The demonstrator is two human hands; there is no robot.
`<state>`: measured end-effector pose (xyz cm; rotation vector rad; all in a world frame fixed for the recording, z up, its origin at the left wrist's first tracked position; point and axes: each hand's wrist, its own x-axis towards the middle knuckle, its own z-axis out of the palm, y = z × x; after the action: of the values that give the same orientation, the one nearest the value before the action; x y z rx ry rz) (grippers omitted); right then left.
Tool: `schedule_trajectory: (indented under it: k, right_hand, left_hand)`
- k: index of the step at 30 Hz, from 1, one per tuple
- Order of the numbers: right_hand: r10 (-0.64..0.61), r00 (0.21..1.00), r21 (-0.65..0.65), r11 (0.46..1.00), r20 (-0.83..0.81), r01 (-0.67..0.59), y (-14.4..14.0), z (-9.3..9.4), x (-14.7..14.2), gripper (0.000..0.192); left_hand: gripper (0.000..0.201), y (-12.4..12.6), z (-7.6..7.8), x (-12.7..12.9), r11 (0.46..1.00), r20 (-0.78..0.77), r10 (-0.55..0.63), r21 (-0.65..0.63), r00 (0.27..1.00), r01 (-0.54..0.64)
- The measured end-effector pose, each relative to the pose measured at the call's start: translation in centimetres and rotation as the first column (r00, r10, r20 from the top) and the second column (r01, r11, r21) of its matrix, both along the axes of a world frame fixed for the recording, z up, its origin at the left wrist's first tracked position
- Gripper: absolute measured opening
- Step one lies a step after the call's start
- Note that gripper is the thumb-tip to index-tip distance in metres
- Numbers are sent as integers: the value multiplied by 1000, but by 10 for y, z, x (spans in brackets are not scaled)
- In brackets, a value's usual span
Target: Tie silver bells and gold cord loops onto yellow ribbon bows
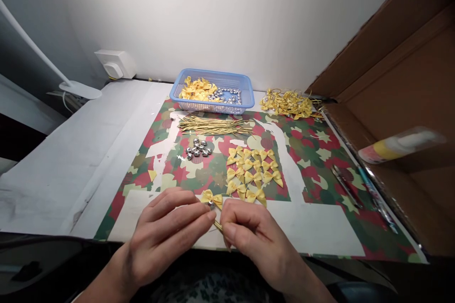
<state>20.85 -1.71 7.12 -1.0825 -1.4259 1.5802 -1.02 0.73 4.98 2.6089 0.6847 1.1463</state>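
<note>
Between my hands at the table's front edge is a yellow ribbon bow [212,197] with a small silver jingle bell [211,205] at its lower side. My left hand [170,232] has its fingers curled together, the tips against the bell and bow; its thumb is hidden. Thumb and bent forefinger of my right hand [252,241] pinch a gold twist tie [218,225] that runs down from the bell. Rows of yellow bows [253,164] lie just beyond my right hand. Farther left sits a small cluster of silver bells [198,149].
Behind the bells lies a bundle of gold twist ties [215,125]. A blue basket [213,108] with bows and bells stands by the wall. Right of it is a heap of yellow bows with ties [289,103]. Pens [346,187], a glue bottle [398,146] and a cardboard box [401,71] line the right.
</note>
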Motion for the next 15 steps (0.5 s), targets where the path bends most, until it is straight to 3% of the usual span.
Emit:
schedule_trajectory:
  k: [4, 7, 9, 11, 15]
  right_hand:
    - [5, 998, 16, 1000, 55, -6, -1, -1, 3, 28]
    - [-114, 980, 152, 984, 163, 89, -5, -1, 10, 24]
    - [-216, 953, 283, 947, 210, 152, -7, -1, 14, 14]
    - [-272, 930, 401, 902, 246, 157, -9, -2, 15, 18]
    - [-359, 877, 597, 795, 319, 108, -11, -5, 7, 21]
  left_hand:
    - [22, 7, -4, 3, 999, 41, -41, 3, 998, 41]
    - [20, 9, -4, 11, 995, 121, -16, -100, 992, 28]
    - [22, 7, -2, 17, 972, 163, 44, -235, 986, -5]
    - [24, 4, 2, 22, 944, 165, 82, -328, 983, -24]
    - [22, -1, 10, 29, 938, 106, 113, -340, 988, -71]
